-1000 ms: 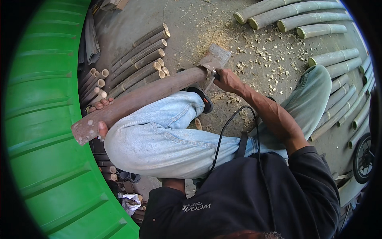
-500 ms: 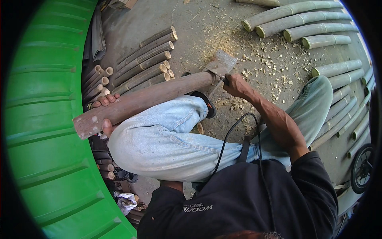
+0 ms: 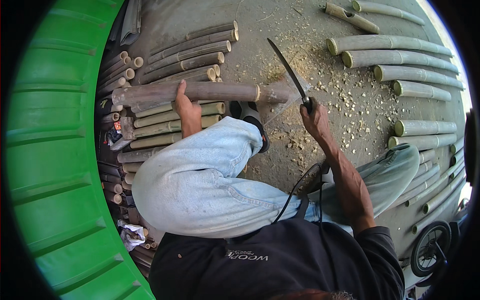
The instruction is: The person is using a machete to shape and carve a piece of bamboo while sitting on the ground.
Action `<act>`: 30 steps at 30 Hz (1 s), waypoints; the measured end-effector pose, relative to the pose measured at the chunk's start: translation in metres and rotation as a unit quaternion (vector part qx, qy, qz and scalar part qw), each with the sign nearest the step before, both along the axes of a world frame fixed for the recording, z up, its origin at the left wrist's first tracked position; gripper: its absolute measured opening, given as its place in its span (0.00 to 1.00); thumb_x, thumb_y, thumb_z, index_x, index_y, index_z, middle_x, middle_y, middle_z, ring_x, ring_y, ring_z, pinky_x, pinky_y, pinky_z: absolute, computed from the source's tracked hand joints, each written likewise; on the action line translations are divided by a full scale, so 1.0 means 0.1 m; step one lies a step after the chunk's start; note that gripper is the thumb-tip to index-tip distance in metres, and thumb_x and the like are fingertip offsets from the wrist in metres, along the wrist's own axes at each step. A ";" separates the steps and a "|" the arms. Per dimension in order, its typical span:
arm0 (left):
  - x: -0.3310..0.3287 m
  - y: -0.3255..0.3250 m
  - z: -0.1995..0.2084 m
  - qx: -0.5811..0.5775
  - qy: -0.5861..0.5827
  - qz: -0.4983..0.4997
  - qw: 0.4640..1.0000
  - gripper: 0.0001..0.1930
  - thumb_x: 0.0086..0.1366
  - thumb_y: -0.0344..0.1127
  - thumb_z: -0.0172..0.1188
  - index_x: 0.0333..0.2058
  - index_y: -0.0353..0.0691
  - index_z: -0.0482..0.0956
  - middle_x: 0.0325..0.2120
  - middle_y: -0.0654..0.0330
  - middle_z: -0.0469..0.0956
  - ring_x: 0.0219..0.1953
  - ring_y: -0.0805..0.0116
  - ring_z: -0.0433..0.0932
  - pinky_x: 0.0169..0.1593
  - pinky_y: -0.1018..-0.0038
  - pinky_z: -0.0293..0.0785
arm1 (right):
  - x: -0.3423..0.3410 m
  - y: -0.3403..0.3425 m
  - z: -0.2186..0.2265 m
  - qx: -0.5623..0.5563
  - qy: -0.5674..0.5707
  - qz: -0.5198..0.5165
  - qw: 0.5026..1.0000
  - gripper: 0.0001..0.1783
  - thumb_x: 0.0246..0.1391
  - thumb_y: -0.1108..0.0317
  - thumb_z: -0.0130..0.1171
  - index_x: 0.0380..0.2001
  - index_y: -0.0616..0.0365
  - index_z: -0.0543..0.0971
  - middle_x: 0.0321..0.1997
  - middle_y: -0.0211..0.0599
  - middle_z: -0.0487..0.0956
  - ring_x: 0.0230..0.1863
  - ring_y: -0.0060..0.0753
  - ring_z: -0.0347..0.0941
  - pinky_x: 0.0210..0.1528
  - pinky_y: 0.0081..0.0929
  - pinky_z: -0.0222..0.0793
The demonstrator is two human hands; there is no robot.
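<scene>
A thick brown bamboo pole lies across in front of my left knee, with a pale ring near its right end. My left hand is closed around its middle, thumb on top. That right end lies over a pale flat piece on the ground. In my right hand is a long curved knife, gripped by its dark handle. Its blade points up and to the left, apart from the pole.
Bamboo lengths lie in rows at the left, and greener ones at the right. Pale chips cover the floor between them. A green ribbed panel borders the left. A black wheel stands at lower right.
My left hand has moved from the pole's left end to its middle. The pole has swung closer to level. My right hand has lifted the knife off it, blade now upward.
</scene>
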State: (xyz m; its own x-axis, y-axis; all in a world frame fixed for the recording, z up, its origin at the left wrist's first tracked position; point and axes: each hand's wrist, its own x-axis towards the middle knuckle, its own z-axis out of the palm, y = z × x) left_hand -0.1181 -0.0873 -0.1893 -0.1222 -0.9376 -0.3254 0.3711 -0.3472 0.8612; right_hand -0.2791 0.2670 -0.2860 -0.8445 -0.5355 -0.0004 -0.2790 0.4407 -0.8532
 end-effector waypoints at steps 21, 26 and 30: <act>-0.88 -0.37 0.18 -0.235 -0.073 0.029 0.969 0.23 0.57 0.22 0.71 0.50 0.18 0.75 0.45 0.44 0.80 0.42 0.54 0.83 0.46 0.58 0.83 | 0.40 -0.57 -0.24 0.150 0.016 0.063 0.987 0.13 0.67 0.64 0.57 0.41 0.63 0.68 0.27 0.60 0.81 0.26 0.66 0.80 0.27 0.55 0.72; -0.78 -0.45 0.08 -0.252 -0.072 0.013 0.965 0.24 0.58 0.22 0.70 0.52 0.22 0.73 0.44 0.45 0.80 0.43 0.54 0.83 0.47 0.57 0.83 | 0.45 -0.49 -0.26 0.076 -0.006 0.060 0.995 0.12 0.66 0.66 0.58 0.40 0.64 0.69 0.26 0.61 0.80 0.25 0.65 0.79 0.26 0.54 0.71; -0.72 -0.51 0.04 -0.251 -0.036 -0.003 0.967 0.25 0.57 0.22 0.70 0.52 0.23 0.73 0.44 0.47 0.80 0.42 0.55 0.83 0.47 0.58 0.82 | 0.42 -0.50 -0.21 -0.020 0.039 0.034 0.998 0.12 0.65 0.67 0.60 0.41 0.64 0.69 0.25 0.59 0.79 0.24 0.62 0.79 0.25 0.51 0.71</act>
